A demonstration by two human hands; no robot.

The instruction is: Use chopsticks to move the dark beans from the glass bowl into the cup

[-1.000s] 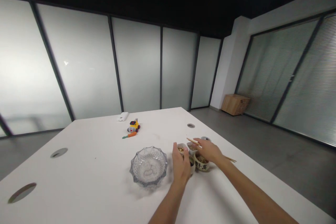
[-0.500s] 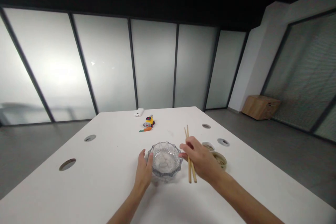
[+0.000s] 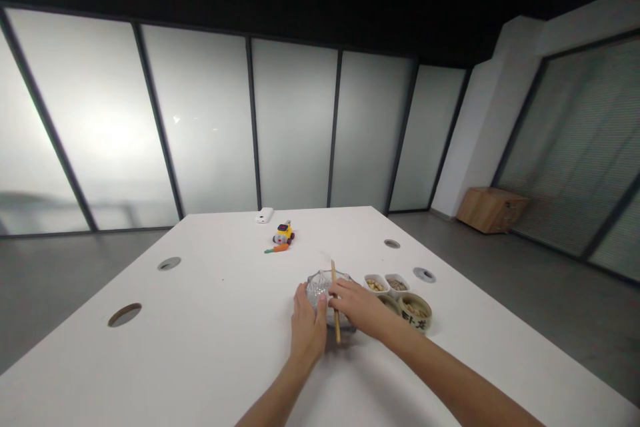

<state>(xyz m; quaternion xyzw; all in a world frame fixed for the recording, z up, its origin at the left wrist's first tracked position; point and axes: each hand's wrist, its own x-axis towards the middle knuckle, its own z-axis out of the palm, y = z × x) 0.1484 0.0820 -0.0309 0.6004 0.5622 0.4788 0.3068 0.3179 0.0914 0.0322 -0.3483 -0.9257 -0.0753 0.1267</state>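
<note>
A clear glass bowl with a scalloped rim is between my two hands near the front of the table. My left hand grips its left side, thumb over the near rim. Pinched in my right hand is a pair of chopsticks, overlapping and slanting across the bowl. That hand is also against the bowl's right side and hides part of it. Just to the right are two small white dishes, one with pale nuts and one with seeds, and a ceramic bowl with dark lettering and pale pieces inside.
Another ceramic bowl is partly hidden behind my right hand. Farther back on the white table are a yellow toy vehicle, a toy carrot and a white device. Round holes cut through the tabletop on both sides.
The glass bowl has moved right, nearer the small dishes, together with my left hand. My right hand has come left against the bowl with the chopsticks, uncovering the dishes.
</note>
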